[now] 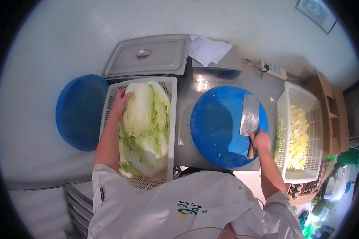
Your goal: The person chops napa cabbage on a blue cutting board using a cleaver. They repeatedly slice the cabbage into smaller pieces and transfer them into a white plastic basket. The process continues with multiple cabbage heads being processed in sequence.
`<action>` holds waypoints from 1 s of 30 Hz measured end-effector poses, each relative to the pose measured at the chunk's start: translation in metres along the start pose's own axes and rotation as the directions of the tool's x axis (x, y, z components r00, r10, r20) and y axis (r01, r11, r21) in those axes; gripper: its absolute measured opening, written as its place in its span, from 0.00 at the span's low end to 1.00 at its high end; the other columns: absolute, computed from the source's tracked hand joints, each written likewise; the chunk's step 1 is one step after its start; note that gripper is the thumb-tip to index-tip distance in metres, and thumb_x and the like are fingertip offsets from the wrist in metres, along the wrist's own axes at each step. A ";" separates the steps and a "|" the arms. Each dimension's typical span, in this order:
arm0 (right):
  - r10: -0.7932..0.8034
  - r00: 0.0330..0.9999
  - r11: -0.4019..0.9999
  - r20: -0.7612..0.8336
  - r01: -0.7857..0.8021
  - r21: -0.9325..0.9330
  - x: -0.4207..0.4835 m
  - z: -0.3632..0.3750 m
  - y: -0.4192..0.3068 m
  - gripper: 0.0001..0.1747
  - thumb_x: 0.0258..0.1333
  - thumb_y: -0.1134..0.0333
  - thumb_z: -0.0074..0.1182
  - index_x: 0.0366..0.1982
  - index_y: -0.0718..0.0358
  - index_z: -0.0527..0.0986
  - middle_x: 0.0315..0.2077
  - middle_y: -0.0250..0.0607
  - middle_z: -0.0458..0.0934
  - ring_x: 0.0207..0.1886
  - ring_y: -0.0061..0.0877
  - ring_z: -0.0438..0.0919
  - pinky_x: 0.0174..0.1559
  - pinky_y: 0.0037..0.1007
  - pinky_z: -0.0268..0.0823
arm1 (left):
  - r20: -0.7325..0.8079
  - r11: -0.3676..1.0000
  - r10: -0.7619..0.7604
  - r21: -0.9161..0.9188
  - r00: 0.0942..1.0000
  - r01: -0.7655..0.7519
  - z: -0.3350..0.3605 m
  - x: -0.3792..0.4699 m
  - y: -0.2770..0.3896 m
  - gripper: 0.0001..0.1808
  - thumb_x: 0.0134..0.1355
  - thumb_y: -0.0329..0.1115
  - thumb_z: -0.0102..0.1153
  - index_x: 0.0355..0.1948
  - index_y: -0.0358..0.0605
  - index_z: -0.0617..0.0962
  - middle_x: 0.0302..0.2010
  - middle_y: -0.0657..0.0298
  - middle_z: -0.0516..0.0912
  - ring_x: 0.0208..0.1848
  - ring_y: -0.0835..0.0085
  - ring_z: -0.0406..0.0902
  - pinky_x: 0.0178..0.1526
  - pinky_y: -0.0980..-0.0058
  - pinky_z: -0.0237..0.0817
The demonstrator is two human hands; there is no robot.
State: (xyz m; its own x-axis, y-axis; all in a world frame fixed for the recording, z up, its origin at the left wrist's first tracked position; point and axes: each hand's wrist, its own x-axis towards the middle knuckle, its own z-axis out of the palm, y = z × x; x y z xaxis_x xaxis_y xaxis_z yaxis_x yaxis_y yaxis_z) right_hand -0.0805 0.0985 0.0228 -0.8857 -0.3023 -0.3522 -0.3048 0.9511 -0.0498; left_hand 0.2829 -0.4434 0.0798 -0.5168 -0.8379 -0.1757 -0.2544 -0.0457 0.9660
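Note:
My left hand (120,103) lies against the left side of a napa cabbage (139,110), its thumb on the pale leaf base. Further cabbages lie below that one in a white slotted plastic basket (173,125). With my right hand (261,139) I hold a cleaver (250,115) by its wooden handle, the broad blade flat over the right part of a round blue cutting board (217,125). A few small scraps are on the board. Whether my left fingers grip the cabbage is hard to tell, as some are hidden.
Chopped cabbage (298,137) fills part of a second white basket (282,119) on the right, beside a cardboard box (339,119). Behind are a steel pan lid (149,55), a white cloth (209,49) and a power strip (273,70). Another blue board (80,113) leans at left.

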 end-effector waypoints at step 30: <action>-0.731 0.663 -0.163 -0.161 0.059 0.985 -0.112 -0.009 -0.315 0.57 0.52 0.56 0.71 0.74 0.68 0.50 0.67 0.50 0.66 0.70 0.38 0.67 0.70 0.39 0.59 | 0.248 0.944 -0.030 -0.312 0.968 0.110 0.077 -0.053 -0.002 0.43 0.61 0.50 0.67 0.72 0.43 0.66 0.68 0.52 0.73 0.66 0.56 0.75 0.68 0.56 0.66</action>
State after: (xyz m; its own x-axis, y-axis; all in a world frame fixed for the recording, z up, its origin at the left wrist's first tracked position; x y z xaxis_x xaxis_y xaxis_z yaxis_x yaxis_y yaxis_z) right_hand 0.1118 -0.1682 0.0865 -0.4208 -0.9060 -0.0465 0.3421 -0.1110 -0.9331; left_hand 0.2472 -0.3571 0.0728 -0.6953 -0.6752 -0.2465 -0.0415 -0.3046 0.9516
